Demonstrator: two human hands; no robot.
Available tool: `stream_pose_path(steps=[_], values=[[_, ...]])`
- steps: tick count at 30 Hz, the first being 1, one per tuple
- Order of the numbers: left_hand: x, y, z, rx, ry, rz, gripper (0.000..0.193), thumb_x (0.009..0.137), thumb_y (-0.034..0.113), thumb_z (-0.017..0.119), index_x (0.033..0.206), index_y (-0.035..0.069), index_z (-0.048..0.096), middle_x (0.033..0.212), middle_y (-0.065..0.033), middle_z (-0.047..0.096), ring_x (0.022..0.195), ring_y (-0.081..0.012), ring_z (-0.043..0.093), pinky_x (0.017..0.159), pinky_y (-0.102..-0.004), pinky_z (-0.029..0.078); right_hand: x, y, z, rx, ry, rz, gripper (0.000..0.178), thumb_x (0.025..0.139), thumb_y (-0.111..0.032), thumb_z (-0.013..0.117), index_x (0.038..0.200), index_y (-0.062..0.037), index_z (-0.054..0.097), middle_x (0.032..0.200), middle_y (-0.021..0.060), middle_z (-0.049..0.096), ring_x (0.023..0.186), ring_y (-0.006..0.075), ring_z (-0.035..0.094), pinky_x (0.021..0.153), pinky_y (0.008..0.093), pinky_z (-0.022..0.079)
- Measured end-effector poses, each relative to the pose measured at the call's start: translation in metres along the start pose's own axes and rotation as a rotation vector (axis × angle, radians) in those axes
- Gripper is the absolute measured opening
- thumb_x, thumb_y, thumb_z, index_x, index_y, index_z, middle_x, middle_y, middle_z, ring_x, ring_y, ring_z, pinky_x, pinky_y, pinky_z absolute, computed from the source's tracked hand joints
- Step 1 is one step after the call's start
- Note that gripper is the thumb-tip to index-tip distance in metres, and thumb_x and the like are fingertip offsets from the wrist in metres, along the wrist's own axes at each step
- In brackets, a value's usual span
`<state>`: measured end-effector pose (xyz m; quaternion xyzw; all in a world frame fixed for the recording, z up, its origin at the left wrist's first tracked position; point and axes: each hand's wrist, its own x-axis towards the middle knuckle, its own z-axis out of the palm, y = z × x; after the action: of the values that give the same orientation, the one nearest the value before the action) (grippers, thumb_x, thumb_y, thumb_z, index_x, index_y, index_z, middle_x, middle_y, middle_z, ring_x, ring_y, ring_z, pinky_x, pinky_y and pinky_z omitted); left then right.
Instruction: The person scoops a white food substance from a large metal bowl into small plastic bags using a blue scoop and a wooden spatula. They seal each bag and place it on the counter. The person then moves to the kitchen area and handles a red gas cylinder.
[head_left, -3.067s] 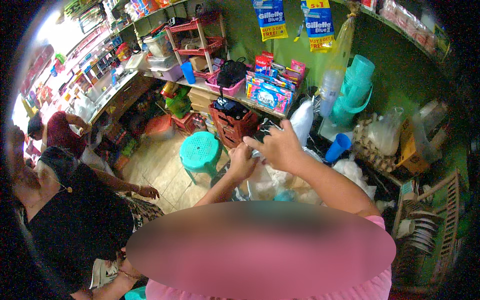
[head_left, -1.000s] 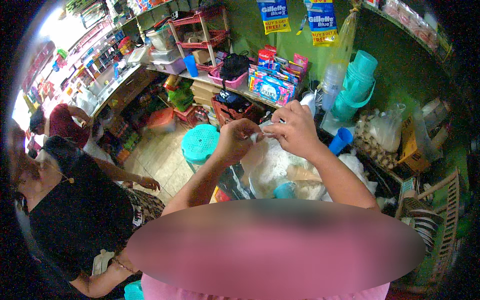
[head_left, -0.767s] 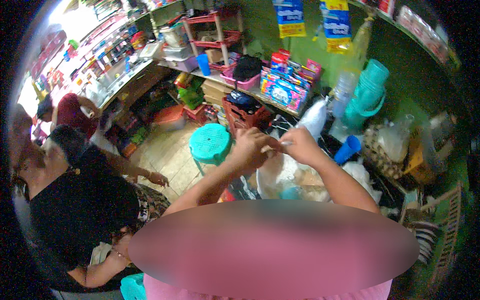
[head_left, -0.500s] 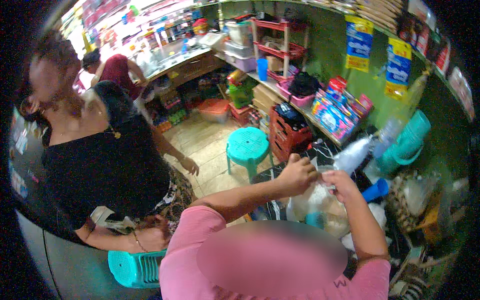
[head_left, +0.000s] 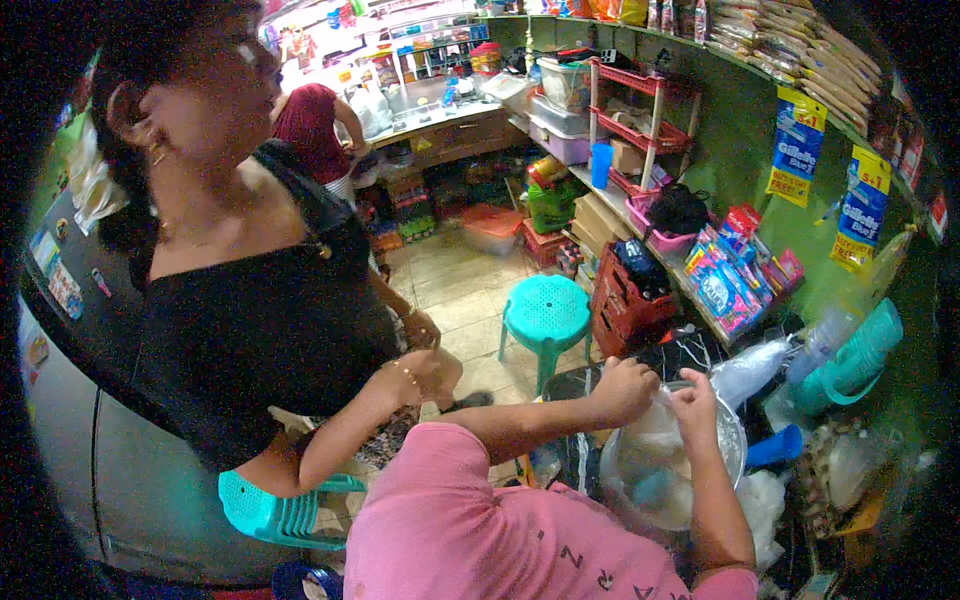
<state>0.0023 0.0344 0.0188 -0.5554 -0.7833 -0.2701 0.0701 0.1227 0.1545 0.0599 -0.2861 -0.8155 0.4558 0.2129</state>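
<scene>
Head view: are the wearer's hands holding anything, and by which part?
The left hand and right hand seem to pinch a pale film at its upper edge; too blurred to tell more.

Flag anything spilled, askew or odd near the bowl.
Nothing clearly odd: I see no spill or damage by the bowl. The blue cup to its right leans in view, but the fisheye slants things near its rim, so I can't tell whether it is tipped.

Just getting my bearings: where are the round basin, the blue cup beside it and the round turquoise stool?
Round basin (head_left: 741,442): head view, right rim.
Blue cup (head_left: 774,447): head view, its side.
Round turquoise stool (head_left: 547,308): head view, middle of its seat.
</scene>
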Motion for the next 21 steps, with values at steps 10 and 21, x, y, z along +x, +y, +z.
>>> stream_pose_path(steps=[10, 21], values=[[-0.011, 0.004, 0.010, -0.655, 0.025, -0.527, 0.024, 0.077, 0.022, 0.064, 0.092, 0.003, 0.065, 0.084, -0.0183, 0.065, 0.077, -0.0303, 0.064, 0.070, -0.0386, 0.050, -0.033, -0.016, 0.048, -0.537, 0.328, -0.445, 0.024, 0.065, -0.008, 0.066, 0.089, -0.0136, 0.064, 0.082, 0.0004, 0.062, 0.090, 0.0263, 0.052, 0.079, 0.0444, 0.035], [-0.018, -0.003, 0.047, -0.574, 0.246, -0.570, 0.020, 0.073, 0.026, 0.064, 0.080, 0.007, 0.067, 0.080, -0.0167, 0.064, 0.075, -0.0325, 0.062, 0.069, -0.0426, 0.048, -0.011, 0.014, 0.051, -0.018, 0.192, -0.398, 0.035, 0.066, -0.012, 0.070, 0.098, -0.0065, 0.057, 0.082, 0.0084, 0.064, 0.084, 0.0274, 0.060, 0.076, 0.0401, 0.046]])
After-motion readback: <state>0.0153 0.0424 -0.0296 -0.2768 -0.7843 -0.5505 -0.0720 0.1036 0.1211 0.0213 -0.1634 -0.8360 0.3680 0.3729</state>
